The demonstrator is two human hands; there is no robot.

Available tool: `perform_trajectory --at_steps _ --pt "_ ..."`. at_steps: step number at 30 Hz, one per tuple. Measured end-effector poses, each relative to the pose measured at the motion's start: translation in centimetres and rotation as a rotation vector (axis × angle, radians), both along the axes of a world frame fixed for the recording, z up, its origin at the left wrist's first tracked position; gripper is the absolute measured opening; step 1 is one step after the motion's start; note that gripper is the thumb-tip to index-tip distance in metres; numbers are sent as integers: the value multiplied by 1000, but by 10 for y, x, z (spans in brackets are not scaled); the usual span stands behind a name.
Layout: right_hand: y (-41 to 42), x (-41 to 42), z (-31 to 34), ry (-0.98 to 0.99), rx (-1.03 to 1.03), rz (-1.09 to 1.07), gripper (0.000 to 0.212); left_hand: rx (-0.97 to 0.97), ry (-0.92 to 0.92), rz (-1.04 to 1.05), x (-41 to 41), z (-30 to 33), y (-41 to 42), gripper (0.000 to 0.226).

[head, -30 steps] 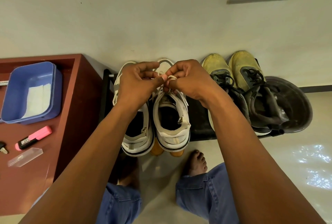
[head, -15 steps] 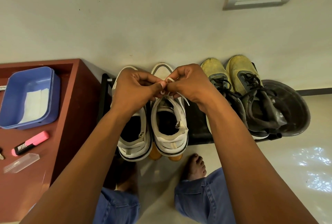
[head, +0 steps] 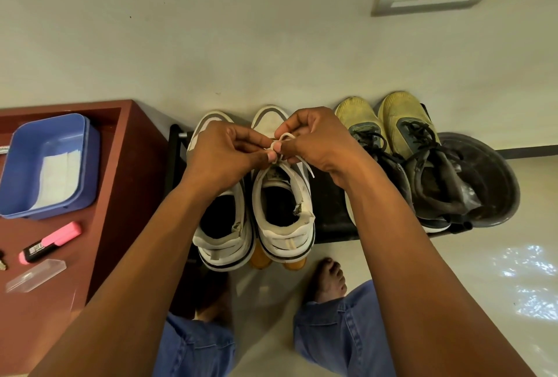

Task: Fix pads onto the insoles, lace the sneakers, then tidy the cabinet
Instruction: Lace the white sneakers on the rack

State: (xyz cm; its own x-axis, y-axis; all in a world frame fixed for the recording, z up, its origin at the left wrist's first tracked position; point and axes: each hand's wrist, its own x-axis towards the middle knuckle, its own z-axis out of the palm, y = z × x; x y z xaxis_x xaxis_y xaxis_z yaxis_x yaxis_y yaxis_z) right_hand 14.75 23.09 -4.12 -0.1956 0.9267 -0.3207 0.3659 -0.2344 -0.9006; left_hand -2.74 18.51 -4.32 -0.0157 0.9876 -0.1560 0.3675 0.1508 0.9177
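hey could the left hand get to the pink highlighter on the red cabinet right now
Probably yes for the path: the pink highlighter lies in the open on the cabinet top, nothing over it. But the left hand is pinching the white lace and would have to let go first.

The light is soft and a little dim, with a warm tone on the wall (head: 241,29). Bright dappled patches shine on the glossy floor (head: 525,280) at the right. Soft shadows lie under the white sneakers (head: 282,195). The wide lens bends the edges; the near forearms look slightly soft.
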Motion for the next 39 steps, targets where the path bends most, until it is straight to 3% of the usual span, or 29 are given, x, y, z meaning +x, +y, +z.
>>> perform_trajectory --at_steps 9,28,36,39 --pt "1 3 0 -36 17 28 13 105 249 12 5 -11 1 11" --pt "7 3 -8 -230 117 55 10 288 445 36 14 -19 -3 17" --pt "8 0 -8 -191 103 64 11 338 529 23 21 -21 -4 14" --pt "7 0 -7 -159 111 59 11 347 531 -8 23 -25 -5 26"
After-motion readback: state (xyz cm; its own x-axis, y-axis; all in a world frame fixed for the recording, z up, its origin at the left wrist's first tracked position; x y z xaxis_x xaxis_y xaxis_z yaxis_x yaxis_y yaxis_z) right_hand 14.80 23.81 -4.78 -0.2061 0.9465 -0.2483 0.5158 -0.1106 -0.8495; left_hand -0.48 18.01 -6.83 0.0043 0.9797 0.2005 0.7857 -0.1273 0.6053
